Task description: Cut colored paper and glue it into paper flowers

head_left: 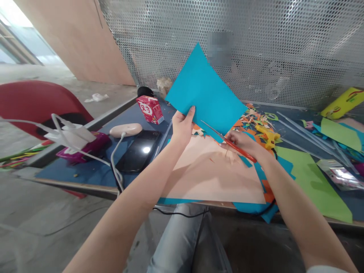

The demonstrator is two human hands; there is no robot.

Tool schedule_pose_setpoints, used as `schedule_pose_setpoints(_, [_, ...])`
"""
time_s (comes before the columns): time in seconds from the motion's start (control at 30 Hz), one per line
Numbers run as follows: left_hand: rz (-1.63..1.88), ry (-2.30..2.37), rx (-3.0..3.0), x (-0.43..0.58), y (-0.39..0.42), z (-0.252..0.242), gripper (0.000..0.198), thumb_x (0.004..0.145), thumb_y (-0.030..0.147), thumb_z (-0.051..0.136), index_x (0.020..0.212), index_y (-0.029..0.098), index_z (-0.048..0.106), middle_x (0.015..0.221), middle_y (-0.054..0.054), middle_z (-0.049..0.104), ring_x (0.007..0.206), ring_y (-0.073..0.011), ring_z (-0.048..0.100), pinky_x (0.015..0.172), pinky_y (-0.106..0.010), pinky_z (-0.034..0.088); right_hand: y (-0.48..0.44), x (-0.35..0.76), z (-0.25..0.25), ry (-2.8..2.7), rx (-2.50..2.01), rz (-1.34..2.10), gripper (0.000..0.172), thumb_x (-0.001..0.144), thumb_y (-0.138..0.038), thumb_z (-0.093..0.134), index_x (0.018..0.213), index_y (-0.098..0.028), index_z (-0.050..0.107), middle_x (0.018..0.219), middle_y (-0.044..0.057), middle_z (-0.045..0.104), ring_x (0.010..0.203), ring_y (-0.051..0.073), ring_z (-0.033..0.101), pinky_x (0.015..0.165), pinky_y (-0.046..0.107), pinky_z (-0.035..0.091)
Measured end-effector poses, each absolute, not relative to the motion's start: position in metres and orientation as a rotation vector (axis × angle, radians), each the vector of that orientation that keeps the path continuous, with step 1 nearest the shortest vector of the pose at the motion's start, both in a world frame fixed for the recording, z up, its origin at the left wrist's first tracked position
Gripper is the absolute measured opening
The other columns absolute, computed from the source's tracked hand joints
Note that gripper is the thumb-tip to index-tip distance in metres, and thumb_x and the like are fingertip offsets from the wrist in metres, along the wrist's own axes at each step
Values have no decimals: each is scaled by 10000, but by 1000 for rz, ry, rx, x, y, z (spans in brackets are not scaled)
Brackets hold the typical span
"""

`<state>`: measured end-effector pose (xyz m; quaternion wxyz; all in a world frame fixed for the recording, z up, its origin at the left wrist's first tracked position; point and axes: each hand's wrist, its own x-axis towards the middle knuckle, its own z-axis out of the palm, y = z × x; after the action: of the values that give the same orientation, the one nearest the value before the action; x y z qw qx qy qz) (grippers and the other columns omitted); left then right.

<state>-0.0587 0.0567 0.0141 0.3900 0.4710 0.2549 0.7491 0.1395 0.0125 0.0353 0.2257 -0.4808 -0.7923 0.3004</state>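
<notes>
A sheet of blue paper is raised above the table, one corner pointing up. My left hand pinches its lower left edge, thumb on the near face. In my right hand is a pair of scissors with red handles. Its blade lies against the lower part of the blue paper, pointing up and left. Whether the blades are apart is hard to make out. Below both hands a pale peach sheet lies flat on the table, with small paper scraps at its far edge.
A dark phone, a pink-white device, a red box and a white plug block stand left. To the right are a yellow glue gun, colourful paper scraps, glue sticks and green paper. Perforated metal rises behind.
</notes>
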Motion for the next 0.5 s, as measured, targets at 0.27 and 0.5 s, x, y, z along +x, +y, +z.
schedule_pose_setpoints(0.27, [1894,652,1188,-59,58,13,466,655,485,690,1050,253,603,1065,-61,676,1087,-215,585,973,-381,454,16,141,31,-2165,-1339,860,413,615,-575,622,666,-210,436,577,-52,445,527,100,413,508,244,309])
schedule_pose_setpoints(0.5, [1884,643,1157,-56,57,12,420,630,490,709,943,224,627,1040,-61,685,1080,-231,589,962,-393,460,19,142,29,-2224,-1424,776,392,641,-564,612,728,-201,494,664,-15,516,606,131,488,538,254,341])
